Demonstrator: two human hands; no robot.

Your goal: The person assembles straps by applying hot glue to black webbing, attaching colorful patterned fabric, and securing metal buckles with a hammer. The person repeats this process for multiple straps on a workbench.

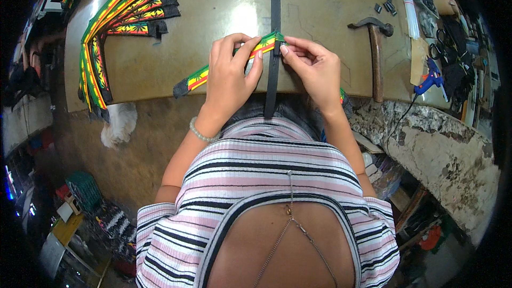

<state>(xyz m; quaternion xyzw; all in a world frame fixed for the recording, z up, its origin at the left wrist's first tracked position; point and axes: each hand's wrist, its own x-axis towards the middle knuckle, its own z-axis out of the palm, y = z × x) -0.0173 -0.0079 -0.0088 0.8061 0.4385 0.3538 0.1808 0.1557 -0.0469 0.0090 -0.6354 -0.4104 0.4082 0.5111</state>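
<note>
My left hand [230, 72] pinches a green, yellow and red leaf-patterned strap [199, 78] between thumb and fingers. One dark end of this strap sticks out past the left hand. My right hand [316, 69] is closed at the fingertips near the folded part of the strap, beside a small black piece. What exactly the right fingertips grip is too small to make out. A long black strap [272, 82] runs from the table's far side, passes between my hands and hangs over the near edge toward my lap. Part of the patterned strap's other end shows below my right wrist.
A fanned bundle of matching straps [93, 48] lies at the table's left and droops over its edge. A hammer [376, 56] rests at the right, below small black pieces [389, 7]. Farther right are a blue glue gun [431, 79] with a cord and black-handled scissors [438, 48].
</note>
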